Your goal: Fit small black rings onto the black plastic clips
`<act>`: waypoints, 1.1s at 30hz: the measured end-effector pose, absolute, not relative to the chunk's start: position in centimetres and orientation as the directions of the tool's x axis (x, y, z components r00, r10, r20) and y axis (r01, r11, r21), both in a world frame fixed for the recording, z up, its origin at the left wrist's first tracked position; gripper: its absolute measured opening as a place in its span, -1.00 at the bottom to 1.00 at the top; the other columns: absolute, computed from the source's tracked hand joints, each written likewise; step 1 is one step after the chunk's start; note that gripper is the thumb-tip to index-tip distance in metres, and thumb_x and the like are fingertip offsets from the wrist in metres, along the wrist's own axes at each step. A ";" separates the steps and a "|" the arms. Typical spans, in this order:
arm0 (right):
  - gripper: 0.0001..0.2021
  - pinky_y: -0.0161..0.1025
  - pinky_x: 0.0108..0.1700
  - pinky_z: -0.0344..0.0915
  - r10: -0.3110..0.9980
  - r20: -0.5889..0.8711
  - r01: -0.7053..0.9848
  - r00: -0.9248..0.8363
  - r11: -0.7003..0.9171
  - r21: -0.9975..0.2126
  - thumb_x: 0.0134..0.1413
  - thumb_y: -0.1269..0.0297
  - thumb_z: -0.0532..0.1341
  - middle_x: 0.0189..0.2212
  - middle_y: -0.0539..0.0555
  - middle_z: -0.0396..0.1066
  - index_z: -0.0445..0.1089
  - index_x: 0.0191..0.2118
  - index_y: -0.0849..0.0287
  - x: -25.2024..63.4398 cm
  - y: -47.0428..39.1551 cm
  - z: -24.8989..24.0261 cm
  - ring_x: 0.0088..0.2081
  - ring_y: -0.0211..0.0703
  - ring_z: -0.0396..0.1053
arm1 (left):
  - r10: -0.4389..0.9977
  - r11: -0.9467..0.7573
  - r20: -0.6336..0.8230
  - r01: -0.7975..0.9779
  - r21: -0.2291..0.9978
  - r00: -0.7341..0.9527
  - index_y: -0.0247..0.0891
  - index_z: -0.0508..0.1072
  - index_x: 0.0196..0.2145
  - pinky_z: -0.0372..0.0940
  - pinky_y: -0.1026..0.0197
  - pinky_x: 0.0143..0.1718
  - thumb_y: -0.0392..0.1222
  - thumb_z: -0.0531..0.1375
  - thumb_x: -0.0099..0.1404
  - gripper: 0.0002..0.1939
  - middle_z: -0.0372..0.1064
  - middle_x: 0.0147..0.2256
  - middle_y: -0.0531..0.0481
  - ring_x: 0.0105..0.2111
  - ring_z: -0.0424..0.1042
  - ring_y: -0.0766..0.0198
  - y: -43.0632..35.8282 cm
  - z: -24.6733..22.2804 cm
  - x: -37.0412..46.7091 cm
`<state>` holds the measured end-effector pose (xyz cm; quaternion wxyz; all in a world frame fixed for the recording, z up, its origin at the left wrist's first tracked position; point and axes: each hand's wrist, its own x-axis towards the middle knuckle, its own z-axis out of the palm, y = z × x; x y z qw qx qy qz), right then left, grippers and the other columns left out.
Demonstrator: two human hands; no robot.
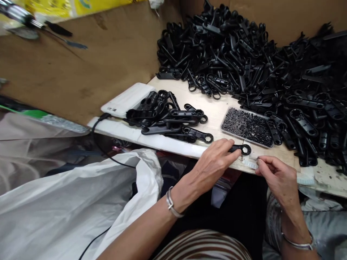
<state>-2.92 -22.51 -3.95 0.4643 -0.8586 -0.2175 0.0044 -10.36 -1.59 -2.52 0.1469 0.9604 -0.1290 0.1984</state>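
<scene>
My left hand (213,159) is closed on a black plastic part (238,147) with a ring-shaped end, held low at the front edge of the table. The ring end sticks out to the right past my fingers, which hide the rest. To the right of it, my right hand (282,177) pinches thumb and forefinger together near the edge. A tiny dark bit shows at the fingertips, too small to name. Just behind both hands lies a clear shallow tray (245,143) filled with small black pieces.
A large heap of similar black parts (217,50) covers the back and right of the table. Left of my hands, a smaller pile (173,117) lies against a white box (127,99) with a black cable (94,135). A white sack (81,198) hangs below the edge.
</scene>
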 end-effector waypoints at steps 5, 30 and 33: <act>-0.83 -0.35 -0.38 0.45 0.304 0.195 0.328 0.933 -0.488 -0.809 0.10 0.17 0.25 -0.55 -0.02 0.48 0.50 -0.34 0.15 -2.5 -23.8 -3.6 -0.55 -0.22 0.46 | 0.066 -0.967 0.642 -0.109 0.230 0.764 -0.20 0.45 -0.06 0.30 0.03 0.01 -0.39 -0.03 0.39 -0.68 0.31 -0.02 -0.15 0.00 0.30 0.11 3.0 -1.3 -11.2; -0.70 -0.32 -0.41 0.44 0.178 0.110 0.168 0.978 -0.354 -0.920 -0.01 0.02 0.29 -0.56 0.03 0.47 0.50 -0.34 0.18 -1.4 -24.8 -6.2 -0.53 -0.15 0.46 | 0.517 -0.506 0.025 0.282 0.815 0.855 -0.21 0.47 -0.14 0.32 0.18 -0.15 -0.30 0.07 0.26 -0.74 0.51 -0.25 -0.09 -0.19 0.48 0.15 -9.4 1.3 5.4; -0.64 -0.32 -0.39 0.43 0.151 0.101 0.155 0.983 -0.404 -0.902 -0.07 -0.04 0.30 -0.54 0.04 0.49 0.50 -0.32 0.18 -1.0 -25.0 -6.6 -0.51 -0.13 0.48 | 0.440 -0.597 -0.016 0.306 0.742 0.898 -0.13 0.46 -0.09 0.31 0.09 -0.16 -0.16 0.08 0.28 -0.73 0.51 -0.23 -0.10 -0.20 0.47 0.08 -11.0 1.3 6.3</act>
